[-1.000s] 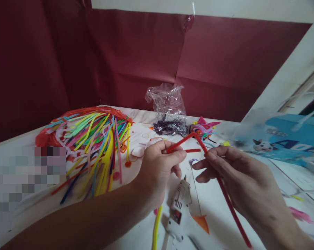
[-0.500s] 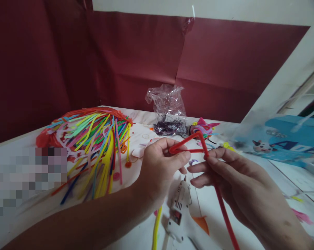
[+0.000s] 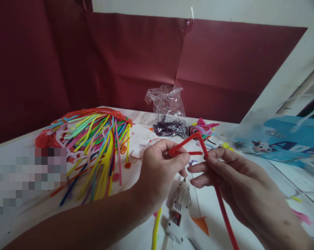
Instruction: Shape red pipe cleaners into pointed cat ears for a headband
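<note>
A red pipe cleaner [image 3: 224,208], bent into a small triangle at its upper end, is stretched between my two hands. My left hand [image 3: 159,163] pinches the triangle's left corner between thumb and fingers. With thumb and forefinger my right hand [image 3: 232,177] grips the long straight part just below the top bend; its other fingers are loosely extended. The short free end points right and stops close to the long part. Below the hands lies a white hot glue gun [image 3: 179,208], nozzle pointing away from me. A yellow pipe cleaner [image 3: 156,231] lies left of it.
Many coloured pipe cleaners [image 3: 102,132] spill from a red bag at left. Behind my hands are a clear plastic bag [image 3: 168,104] with dark strands and a pink craft piece [image 3: 202,128]. A blue-and-white bag [image 3: 289,139] stands at right.
Both hands hold almost the same pose. The short free end of the red pipe cleaner now sits slightly lower and apart from the long part. The view has shifted very slightly.
</note>
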A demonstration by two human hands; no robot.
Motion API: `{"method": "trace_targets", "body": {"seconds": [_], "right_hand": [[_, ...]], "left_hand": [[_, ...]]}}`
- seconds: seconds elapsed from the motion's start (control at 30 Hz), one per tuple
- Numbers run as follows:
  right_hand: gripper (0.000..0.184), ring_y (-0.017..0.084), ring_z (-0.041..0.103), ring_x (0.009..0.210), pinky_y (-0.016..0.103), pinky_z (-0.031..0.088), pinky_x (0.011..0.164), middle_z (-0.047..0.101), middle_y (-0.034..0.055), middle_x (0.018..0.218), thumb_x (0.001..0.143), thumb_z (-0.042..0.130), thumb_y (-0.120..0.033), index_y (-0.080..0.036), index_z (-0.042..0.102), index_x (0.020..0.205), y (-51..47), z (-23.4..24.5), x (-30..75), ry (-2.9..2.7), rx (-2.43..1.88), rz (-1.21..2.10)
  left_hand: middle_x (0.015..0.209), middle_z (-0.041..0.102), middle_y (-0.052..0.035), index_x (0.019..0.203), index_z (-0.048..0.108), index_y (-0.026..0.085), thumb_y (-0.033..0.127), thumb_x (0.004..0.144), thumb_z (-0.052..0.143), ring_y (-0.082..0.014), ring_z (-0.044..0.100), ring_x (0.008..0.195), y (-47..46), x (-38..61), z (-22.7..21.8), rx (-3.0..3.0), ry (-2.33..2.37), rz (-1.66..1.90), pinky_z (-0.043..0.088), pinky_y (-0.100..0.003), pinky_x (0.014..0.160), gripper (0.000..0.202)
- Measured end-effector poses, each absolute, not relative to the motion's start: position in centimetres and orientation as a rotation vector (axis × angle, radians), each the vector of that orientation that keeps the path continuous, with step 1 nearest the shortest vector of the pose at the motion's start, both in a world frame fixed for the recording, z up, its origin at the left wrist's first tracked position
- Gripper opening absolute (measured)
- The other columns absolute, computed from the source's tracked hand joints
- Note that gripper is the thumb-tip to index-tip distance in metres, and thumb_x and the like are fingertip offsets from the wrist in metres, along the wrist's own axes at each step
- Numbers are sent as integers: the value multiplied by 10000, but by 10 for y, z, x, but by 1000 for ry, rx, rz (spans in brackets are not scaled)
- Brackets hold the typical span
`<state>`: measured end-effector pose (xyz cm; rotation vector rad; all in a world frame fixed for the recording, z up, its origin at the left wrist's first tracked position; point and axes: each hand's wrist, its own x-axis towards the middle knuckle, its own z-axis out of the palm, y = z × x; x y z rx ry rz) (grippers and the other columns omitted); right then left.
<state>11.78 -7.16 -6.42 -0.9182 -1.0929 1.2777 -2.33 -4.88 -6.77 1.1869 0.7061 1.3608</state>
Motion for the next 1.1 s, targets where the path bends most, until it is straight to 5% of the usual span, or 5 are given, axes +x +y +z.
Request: {"method": "trace_targets", "body": {"seconds": [1.1], "right_hand": [[169, 180, 681, 510, 231, 533, 504, 718, 49, 637, 728, 667, -270, -173, 529, 730, -69, -67, 118, -1080, -918, 1340]], "left_hand": [[474, 525, 41, 656, 493, 149, 165, 655, 601, -78, 507, 440, -52, -20, -66, 1130, 738, 1348, 435, -212, 487, 109]]}}
